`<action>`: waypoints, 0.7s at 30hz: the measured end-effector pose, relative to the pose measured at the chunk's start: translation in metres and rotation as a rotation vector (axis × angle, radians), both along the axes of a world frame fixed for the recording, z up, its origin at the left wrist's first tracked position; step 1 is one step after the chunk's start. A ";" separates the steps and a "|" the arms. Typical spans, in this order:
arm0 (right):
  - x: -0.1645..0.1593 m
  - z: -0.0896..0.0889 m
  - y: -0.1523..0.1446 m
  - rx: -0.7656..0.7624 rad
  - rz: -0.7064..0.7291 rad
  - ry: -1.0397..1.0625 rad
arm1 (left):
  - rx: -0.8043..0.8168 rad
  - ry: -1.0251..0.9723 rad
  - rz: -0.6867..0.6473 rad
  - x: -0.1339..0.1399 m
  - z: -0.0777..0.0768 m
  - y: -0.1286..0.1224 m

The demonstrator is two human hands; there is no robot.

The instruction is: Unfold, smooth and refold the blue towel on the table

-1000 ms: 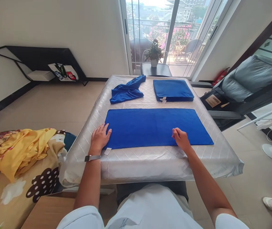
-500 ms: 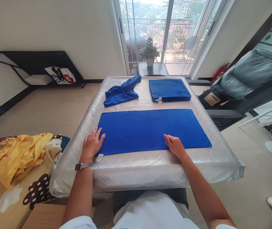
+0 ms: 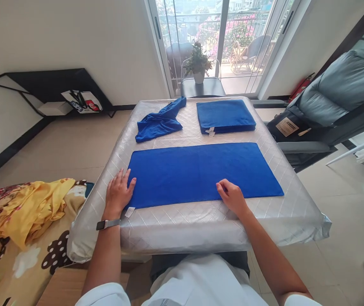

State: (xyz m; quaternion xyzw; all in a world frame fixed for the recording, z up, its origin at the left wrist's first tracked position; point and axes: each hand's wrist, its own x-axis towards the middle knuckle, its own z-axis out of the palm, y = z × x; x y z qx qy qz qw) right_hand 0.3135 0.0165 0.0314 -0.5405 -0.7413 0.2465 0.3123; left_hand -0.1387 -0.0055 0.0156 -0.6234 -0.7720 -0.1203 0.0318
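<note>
A blue towel (image 3: 197, 170) lies flat as a wide rectangle across the near half of the table, a small white tag (image 3: 130, 212) sticking out at its front left corner. My left hand (image 3: 118, 191) rests at the towel's left edge, fingers stretched out and partly over it. Near the front edge, right of the middle, my right hand (image 3: 231, 194) lies on the towel with its fingers curled in, and no cloth shows between them. Behind are a crumpled blue towel (image 3: 160, 122) and, to its right, a neat stack of folded blue towels (image 3: 226, 115) with white tags.
A shiny silver cover (image 3: 182, 231) wraps the table. At the far edge stands a chair (image 3: 203, 90) holding a potted plant (image 3: 198, 63). A grey recliner (image 3: 338, 93) is on the right. On the left, yellow cloth (image 3: 33, 208) lies heaped on patterned bedding, beside a cardboard box (image 3: 73, 289).
My left hand has slid slightly left, toward the towel's outer edge. My right hand has shifted a little left, its fingers still curled. The camera view has tilted slightly; the towels look unchanged.
</note>
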 end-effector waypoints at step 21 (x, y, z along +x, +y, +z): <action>-0.088 -0.035 0.170 0.072 0.146 -0.600 | -0.019 -0.139 -0.472 0.230 -0.022 0.189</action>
